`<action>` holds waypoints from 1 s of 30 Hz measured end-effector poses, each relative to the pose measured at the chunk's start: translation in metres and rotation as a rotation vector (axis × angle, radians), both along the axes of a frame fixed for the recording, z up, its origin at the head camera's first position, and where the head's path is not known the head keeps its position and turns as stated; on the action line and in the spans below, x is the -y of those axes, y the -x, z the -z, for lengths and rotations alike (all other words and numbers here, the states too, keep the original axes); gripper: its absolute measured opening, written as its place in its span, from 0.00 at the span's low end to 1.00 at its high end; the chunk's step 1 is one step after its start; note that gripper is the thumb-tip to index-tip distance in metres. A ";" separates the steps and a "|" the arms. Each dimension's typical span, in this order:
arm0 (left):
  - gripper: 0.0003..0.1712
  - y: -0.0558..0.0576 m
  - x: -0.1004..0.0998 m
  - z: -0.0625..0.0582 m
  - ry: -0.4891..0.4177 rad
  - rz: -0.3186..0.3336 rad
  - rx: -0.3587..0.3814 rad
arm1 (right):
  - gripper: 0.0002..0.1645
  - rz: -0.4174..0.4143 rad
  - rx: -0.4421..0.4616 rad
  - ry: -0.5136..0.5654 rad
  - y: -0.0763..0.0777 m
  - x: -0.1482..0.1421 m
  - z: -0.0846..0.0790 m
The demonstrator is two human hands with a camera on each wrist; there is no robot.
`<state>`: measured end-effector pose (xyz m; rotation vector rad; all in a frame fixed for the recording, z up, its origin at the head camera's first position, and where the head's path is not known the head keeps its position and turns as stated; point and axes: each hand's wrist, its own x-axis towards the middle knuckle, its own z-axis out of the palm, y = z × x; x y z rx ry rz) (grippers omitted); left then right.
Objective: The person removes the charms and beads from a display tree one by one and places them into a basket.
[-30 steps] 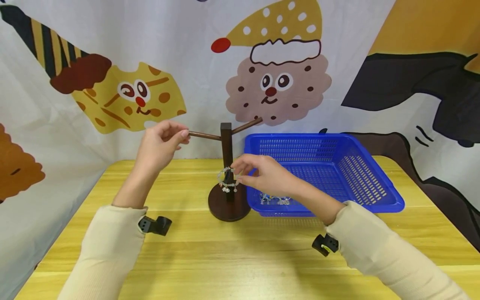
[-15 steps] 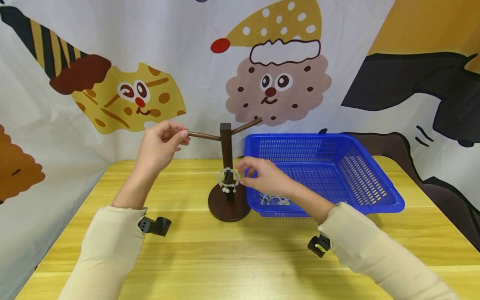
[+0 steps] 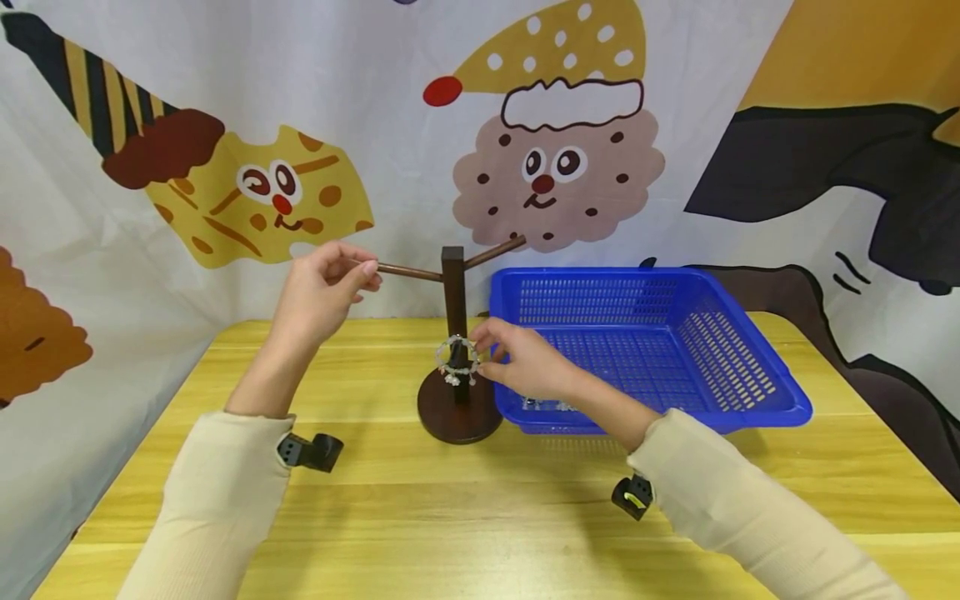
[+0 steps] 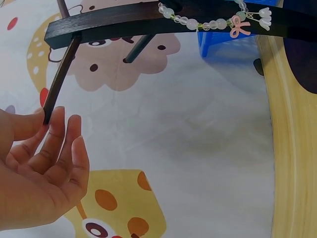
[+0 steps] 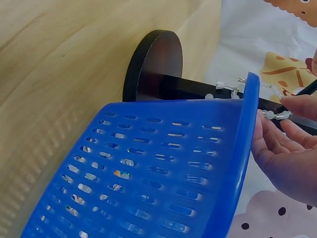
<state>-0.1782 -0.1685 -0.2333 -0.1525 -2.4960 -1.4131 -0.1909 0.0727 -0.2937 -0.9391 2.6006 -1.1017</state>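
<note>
A dark wooden stand point(image 3: 454, 304) with a round base point(image 3: 442, 421) stands on the table, thin rods branching from its post. My left hand point(image 3: 318, 287) pinches the tip of its left rod point(image 3: 410, 272) between thumb and fingers. A bracelet point(image 4: 212, 25) of pale clear beads, with a pink bow and white flower charms, hangs low on the post. The right hand point(image 3: 528, 362) is at this bracelet's right side, thumb and fingertips pinching its beads point(image 5: 277, 115). In the right wrist view the basket wall partly hides the bracelet.
Right of the stand, close to its base, sits a blue plastic basket point(image 3: 780, 408). Shiny beaded pieces point(image 3: 566, 407) lie in its near left corner, partly behind my right hand. A cartoon-printed cloth point(image 3: 405, 183) hangs behind the yellow wood-grain table point(image 3: 375, 517).
My right hand drew slightly right, off the bracelet, then came back to its right edge, a little lower. The left hand has kept its hold on the rod.
</note>
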 end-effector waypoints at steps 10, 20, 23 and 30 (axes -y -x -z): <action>0.16 0.000 0.001 0.000 0.012 0.008 -0.005 | 0.16 -0.003 -0.037 0.024 0.001 0.002 0.005; 0.17 0.000 0.001 -0.001 0.026 0.019 0.001 | 0.12 0.015 -0.053 0.047 0.000 0.005 0.005; 0.17 0.000 0.001 -0.001 0.030 0.019 -0.003 | 0.12 0.018 -0.054 0.050 -0.001 0.006 0.005; 0.17 0.000 0.001 -0.001 0.038 0.020 -0.015 | 0.11 0.023 -0.078 0.065 -0.001 0.007 0.006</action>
